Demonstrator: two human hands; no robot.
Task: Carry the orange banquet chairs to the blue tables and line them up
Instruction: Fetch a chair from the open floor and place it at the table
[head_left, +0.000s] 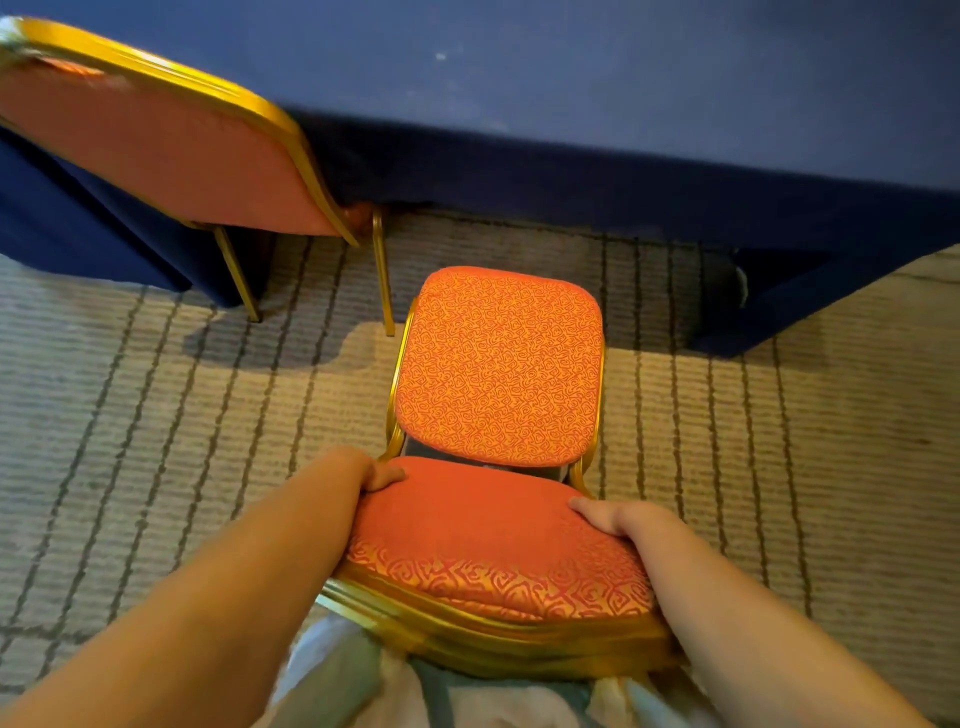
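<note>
An orange banquet chair with a gold frame stands right below me, its patterned seat pointing toward the blue table. My left hand grips the left side of its backrest top. On the right side of the backrest sits my right hand, fingers curled over the padding. A second orange chair stands at the upper left, its seat tucked under the blue cloth and its back toward me.
The blue tablecloth hangs down to the floor across the top of the view, with a fold at the right. Striped beige carpet covers the floor around both chairs.
</note>
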